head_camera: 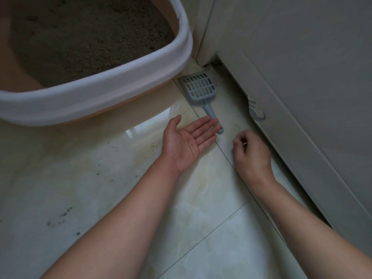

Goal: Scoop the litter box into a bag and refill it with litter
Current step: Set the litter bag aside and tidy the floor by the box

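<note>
Head-worn camera, one wide-angle view, faced forward and down.
Sat close over the floor [100, 178]; litter box [112, 85] at 10 o'clock, cabinet [302, 77] at 2 o'clock, left hand [189, 141] and right hand [251, 156] near centre, forearms from 6 o'clock.
</note>
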`<state>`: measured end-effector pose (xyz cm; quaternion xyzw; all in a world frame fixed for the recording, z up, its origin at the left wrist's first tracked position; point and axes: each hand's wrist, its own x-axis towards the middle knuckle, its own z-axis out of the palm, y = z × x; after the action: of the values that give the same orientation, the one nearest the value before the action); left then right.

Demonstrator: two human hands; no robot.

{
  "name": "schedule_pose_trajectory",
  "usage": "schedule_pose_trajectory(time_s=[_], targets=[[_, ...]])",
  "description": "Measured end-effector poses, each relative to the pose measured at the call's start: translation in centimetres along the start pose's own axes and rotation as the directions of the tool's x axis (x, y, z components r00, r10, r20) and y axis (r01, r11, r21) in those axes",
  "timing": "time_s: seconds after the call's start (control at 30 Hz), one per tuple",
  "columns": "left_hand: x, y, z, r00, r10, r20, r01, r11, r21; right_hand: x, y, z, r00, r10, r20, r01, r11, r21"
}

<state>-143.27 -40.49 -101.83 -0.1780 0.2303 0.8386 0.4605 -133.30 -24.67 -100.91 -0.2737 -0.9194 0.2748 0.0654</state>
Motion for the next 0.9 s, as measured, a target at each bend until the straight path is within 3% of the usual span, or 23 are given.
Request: schedule_pose_trajectory(time_s=[0.13,0.4,0.6,0.67,0.8,0.9], targets=[[-0.9,-0.2,-0.1,0.999,-0.002,-0.033,0.0,0.999,-0.049,-1.3,-5.1,0.9,0.984,-0.177,0.035,0.172,0.977,0.127],[-5.4,1.2,-2.2,0.996,0.071,-0.051,-0.081,0.97,-0.23,-3.4,-12.1,3.7,0.921,-0.344,0.183,0.306,0.929,0.207],[-8.7,5.7,-5.2,0.937,0.285,-0.201,-0.334,0.899,-0.283,-3.0,-13.5,4.2,0.932,-0.362,0.013,0.333,0.872,0.357],[-10.3,7.2,-6.9,0.899,0.368,-0.237,-0.43,0.84,-0.331,-2.4,-13.3,5.2,0.946,-0.322,0.036,0.296,0.905,0.306],[-12.6,8.3,-9.6,0.864,0.441,-0.244,-0.503,0.783,-0.367,-1.7,-12.0,7.7,0.926,-0.276,0.258,0.261,0.961,0.094],[-13.1,8.1,-10.2,0.87,0.437,-0.227,-0.492,0.787,-0.372,-1.8,-11.9,8.7,0.917,-0.308,0.253,0.299,0.951,0.075]])
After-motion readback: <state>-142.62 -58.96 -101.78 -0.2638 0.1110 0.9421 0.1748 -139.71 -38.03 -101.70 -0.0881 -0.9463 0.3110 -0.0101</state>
